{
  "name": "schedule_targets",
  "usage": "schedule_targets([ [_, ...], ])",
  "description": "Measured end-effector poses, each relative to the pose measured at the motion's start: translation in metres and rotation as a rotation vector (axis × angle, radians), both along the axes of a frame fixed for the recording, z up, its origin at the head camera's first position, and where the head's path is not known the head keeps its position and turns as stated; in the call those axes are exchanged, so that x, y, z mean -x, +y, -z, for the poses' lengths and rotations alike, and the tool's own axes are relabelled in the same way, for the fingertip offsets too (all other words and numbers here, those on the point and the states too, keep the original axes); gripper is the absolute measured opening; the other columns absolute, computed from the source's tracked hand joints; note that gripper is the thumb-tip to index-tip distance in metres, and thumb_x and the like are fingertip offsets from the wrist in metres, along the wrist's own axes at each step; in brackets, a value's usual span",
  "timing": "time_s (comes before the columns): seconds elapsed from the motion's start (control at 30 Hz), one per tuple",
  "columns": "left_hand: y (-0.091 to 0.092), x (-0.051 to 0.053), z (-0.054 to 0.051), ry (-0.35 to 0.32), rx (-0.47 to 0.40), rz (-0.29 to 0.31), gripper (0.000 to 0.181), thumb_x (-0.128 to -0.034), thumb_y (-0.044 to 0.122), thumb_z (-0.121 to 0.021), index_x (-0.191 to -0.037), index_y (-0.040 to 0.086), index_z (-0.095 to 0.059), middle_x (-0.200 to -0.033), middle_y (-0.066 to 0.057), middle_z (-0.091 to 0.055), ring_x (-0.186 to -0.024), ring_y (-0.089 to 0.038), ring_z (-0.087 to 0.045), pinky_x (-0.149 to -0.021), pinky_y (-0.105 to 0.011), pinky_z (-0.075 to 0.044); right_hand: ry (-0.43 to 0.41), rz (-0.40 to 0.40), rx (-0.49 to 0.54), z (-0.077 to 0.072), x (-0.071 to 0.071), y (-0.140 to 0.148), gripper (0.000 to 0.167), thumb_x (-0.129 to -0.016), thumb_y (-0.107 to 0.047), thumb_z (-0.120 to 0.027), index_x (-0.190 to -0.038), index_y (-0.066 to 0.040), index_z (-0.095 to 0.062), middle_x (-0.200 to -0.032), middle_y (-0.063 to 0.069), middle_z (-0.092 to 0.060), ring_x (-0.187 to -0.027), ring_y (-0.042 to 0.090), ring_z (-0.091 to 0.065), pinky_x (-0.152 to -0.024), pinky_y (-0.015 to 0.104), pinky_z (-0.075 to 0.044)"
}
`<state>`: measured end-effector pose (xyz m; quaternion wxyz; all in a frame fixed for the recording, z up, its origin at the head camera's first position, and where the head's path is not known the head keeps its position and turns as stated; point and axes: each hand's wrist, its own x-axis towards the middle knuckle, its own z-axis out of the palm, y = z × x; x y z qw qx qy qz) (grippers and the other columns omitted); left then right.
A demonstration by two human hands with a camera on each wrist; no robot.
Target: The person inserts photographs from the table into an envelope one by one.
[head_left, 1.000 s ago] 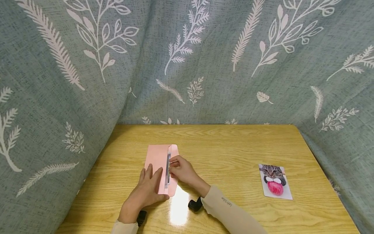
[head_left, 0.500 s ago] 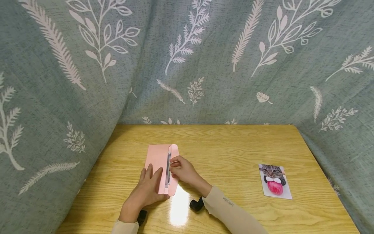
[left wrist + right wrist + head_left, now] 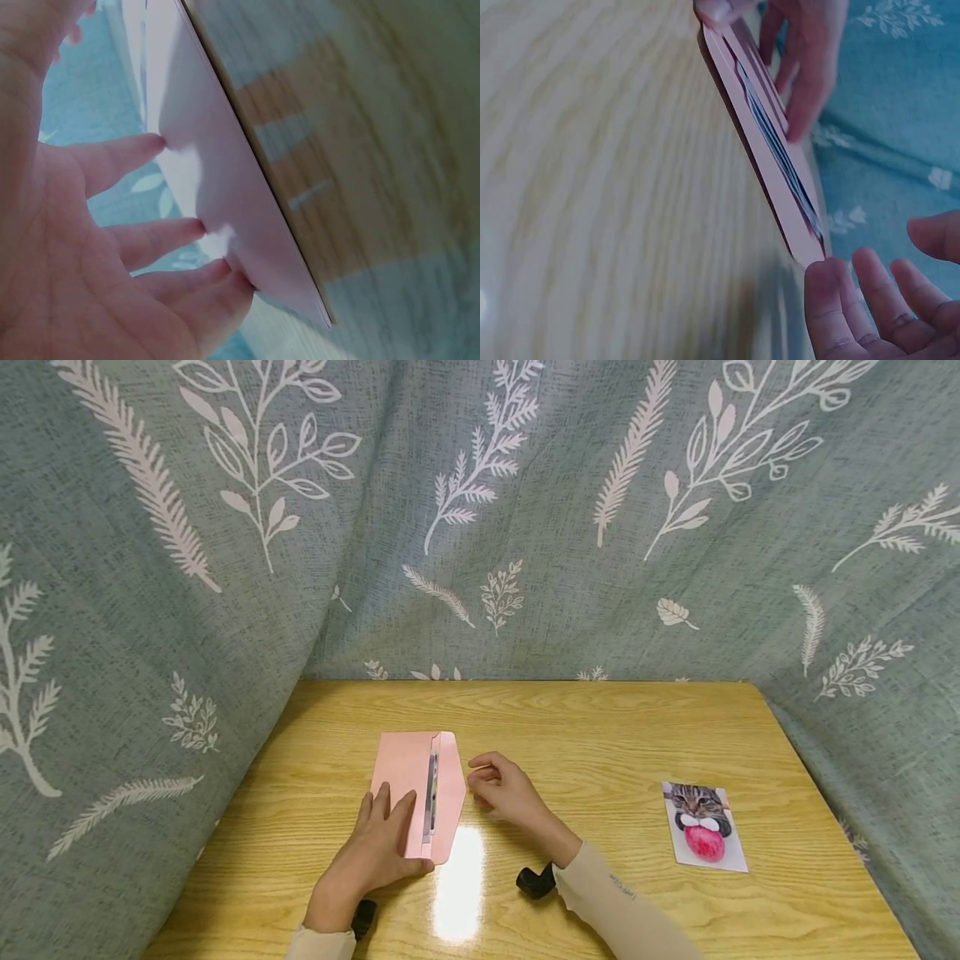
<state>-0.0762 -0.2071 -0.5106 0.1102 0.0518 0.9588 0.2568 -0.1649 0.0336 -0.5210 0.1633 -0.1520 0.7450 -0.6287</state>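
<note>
A pink envelope [image 3: 399, 758] lies on the table with its flap [image 3: 452, 793] spread out to the right. Inside its mouth, the edges of several cards or photos [image 3: 774, 146] show in the right wrist view. My left hand [image 3: 372, 850] rests on the envelope's lower part, fingers spread, thumb at the bottom edge; in the left wrist view its fingertips press the pink paper [image 3: 225, 161]. Just right of the flap, my right hand [image 3: 513, 795] hovers with loosely bent fingers and holds nothing. Most of each card is hidden in the envelope.
Off to the right on the wooden table [image 3: 600, 735] lies a photo [image 3: 705, 843] of a cat with a pink ball. Patterned green-blue cloth [image 3: 555, 527] hangs behind and at both sides. Black wrist cameras [image 3: 536, 882] sit at the wrists.
My right hand has let go of the cards at the envelope's mouth and drawn back to the right, baring the flap. My left hand and the envelope stay in place.
</note>
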Motion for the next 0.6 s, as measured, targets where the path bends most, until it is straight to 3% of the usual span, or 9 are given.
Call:
schedule_targets([
  [0.47,0.001,0.0,-0.001,0.003,0.006,0.009,0.108,-0.0699,0.053,-0.088,-0.155,0.009,-0.037,-0.159,-0.034,-0.01,-0.143,-0.058,-0.005,-0.1,-0.073,-0.032,0.027,0.093,-0.013,-0.013,0.003,0.061,0.039,-0.102,-0.014,-0.061,-0.134,0.007,-0.053,-0.113,0.022,-0.064,-0.101,0.047,-0.061,-0.083,0.057,-0.052],
  [0.6,0.001,0.0,-0.001,-0.001,0.012,0.006,0.109,-0.0693,0.053,-0.088,-0.155,0.009,-0.037,-0.159,-0.034,-0.01,-0.143,-0.058,-0.005,-0.1,-0.073,-0.032,0.033,0.125,-0.04,-0.013,0.004,0.077,0.038,-0.102,-0.014,-0.061,-0.133,0.006,-0.054,-0.113,0.021,-0.064,-0.101,0.046,-0.061,-0.082,0.056,-0.053],
])
